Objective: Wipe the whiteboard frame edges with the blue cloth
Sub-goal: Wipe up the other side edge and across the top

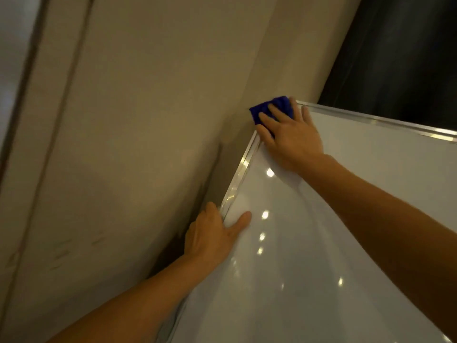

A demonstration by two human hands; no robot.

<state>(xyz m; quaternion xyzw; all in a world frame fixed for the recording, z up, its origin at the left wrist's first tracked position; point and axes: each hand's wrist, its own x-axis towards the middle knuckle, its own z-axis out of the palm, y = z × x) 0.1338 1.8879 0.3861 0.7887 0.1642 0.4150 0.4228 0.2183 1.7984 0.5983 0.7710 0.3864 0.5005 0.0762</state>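
Note:
The whiteboard (346, 219) fills the lower right, glossy white with a silver metal frame (238, 179) along its left and top edges. The blue cloth (268, 107) lies over the board's top-left corner. My right hand (289, 134) presses flat on the cloth, fingers spread across it, and hides the corner itself. My left hand (215, 233) grips the left frame edge lower down, thumb on the board's face and fingers wrapped behind the edge.
A beige wall (138, 144) stands close behind the board on the left. A dark panel or window (400, 58) fills the upper right. A pale vertical strip with a door-like frame (27, 95) runs down the far left.

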